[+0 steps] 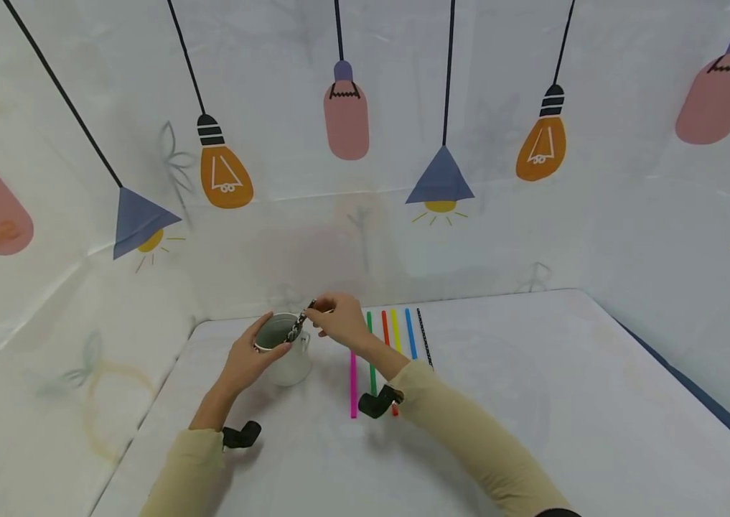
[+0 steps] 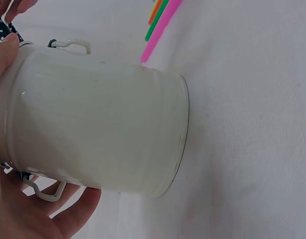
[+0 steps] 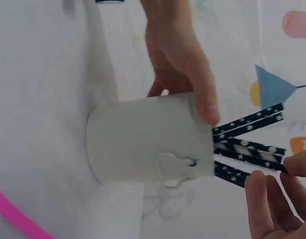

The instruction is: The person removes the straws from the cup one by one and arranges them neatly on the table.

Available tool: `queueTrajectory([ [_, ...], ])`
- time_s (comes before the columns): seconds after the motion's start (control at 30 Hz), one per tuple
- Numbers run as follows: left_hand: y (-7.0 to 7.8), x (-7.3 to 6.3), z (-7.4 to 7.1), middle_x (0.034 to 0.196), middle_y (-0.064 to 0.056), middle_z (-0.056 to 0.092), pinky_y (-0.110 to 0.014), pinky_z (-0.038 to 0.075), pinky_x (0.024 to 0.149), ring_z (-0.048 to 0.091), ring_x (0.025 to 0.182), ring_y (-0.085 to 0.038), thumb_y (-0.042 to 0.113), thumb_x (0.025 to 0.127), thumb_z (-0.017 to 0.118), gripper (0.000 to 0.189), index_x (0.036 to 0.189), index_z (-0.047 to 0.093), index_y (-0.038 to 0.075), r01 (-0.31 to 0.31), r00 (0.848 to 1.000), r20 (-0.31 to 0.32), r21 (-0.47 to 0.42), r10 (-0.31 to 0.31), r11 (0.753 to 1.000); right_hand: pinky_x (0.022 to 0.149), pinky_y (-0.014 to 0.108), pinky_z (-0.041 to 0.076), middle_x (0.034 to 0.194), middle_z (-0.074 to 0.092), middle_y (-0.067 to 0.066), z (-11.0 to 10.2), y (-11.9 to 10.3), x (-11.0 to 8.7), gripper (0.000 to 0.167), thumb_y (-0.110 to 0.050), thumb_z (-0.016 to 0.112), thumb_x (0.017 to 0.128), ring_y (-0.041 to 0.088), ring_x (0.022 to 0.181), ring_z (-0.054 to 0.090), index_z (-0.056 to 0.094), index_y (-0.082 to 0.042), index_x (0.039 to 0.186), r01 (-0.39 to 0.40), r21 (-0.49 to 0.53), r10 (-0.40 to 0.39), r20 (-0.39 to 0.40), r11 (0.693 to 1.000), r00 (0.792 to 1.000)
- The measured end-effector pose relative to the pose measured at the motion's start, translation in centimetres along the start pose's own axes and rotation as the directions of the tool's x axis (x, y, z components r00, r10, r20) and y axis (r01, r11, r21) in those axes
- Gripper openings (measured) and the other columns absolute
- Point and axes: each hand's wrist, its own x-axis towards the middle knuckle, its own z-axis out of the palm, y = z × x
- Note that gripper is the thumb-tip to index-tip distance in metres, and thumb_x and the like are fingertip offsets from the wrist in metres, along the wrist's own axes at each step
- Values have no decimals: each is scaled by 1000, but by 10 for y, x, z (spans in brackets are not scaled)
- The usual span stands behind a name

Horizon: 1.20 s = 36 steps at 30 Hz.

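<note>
A white enamel pot [image 1: 290,368] with small side handles stands upright on the table. My left hand [image 1: 243,365] holds it round the rim, thumb on one side and fingers on the other. Several black straws [image 3: 247,149] patterned with white stars and dots stick out of its mouth, fanned apart. Above the rim, my right hand [image 1: 341,318] pinches the upper end of one black straw [image 1: 300,321] between thumb and fingertips. The straws' lower ends are hidden inside the pot in the right wrist view.
Right of the pot, a row of straws lies on the white table [image 1: 532,402]: pink [image 1: 353,388], green [image 1: 372,377], red [image 1: 385,327], yellow [image 1: 395,330], blue [image 1: 410,334] and black-dotted [image 1: 425,337]. My right forearm crosses over them. A wall [image 1: 390,251] with printed lamps rises behind.
</note>
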Motion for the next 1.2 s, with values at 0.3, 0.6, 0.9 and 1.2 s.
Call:
queueTrajectory([
  [0.3, -6, 0, 2, 152, -15, 34, -64, 37, 96, 35, 134, -39, 52, 82, 74, 85, 152, 34, 25, -26, 998, -51, 10, 27, 1000, 73, 36, 57, 96, 68, 18, -30, -19, -5, 14, -9, 63, 95, 21, 84, 69, 63, 4, 101, 29, 187, -8, -114, 982, 993],
  [0.6, -7, -6, 5, 152, -15, 33, -61, 39, 95, 36, 134, -39, 50, 83, 73, 84, 152, 34, 22, -29, 998, -52, -2, 29, 1000, 77, 34, 56, 102, 65, 20, -73, -25, -5, 12, -5, 55, 99, 33, 91, 68, 56, 4, 107, 44, 362, 64, -282, 931, 957],
  [0.9, -8, -8, 1, 152, -19, 31, -63, 37, 97, 33, 135, -43, 47, 89, 68, 81, 153, 31, 16, -57, 997, -50, 49, 59, 997, 74, 31, 56, 109, 62, 21, -116, 3, -2, 22, -8, 54, 100, 19, 77, 66, 56, 2, 119, -71, 388, 218, -350, 919, 911],
  [1.2, -5, -9, 4, 153, -19, 30, -63, 36, 98, 31, 136, -42, 44, 90, 67, 79, 154, 29, 16, -62, 997, -37, 43, 64, 997, 74, 25, 55, 121, 57, 25, -154, 35, -11, 36, -6, 58, 97, 15, 78, 63, 52, -1, 132, -223, 341, 328, -293, 913, 898],
])
